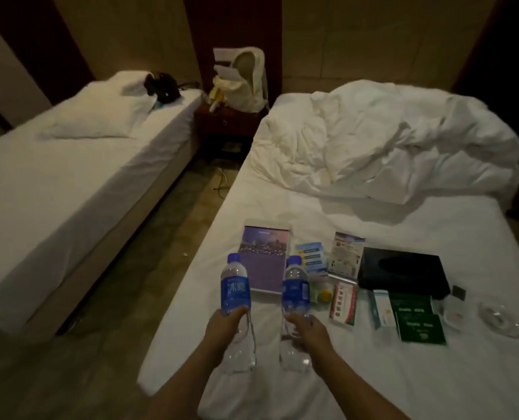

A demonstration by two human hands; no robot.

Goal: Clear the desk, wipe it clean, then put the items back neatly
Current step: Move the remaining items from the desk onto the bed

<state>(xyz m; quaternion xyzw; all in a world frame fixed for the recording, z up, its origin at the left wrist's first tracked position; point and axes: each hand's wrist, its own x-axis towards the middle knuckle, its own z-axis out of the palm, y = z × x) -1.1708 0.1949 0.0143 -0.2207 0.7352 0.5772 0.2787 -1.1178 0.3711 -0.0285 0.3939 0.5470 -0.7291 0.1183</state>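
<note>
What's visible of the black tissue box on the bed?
The black tissue box is a flat, glossy, rectangular case with an oval slot on top; no tissue shows. It lies flat on the white bed sheet, right of the standing leaflets, with green packets at its near edge. Neither hand touches it.

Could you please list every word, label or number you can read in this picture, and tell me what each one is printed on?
"冰露": white characters on the blue label of the left bottle, held by the left hand.
Right bottle, held by the right hand: label print too blurred to read.
Purple card, blue leaflet, red-striped packet, green booklets: print too small and blurred to read.
</note>
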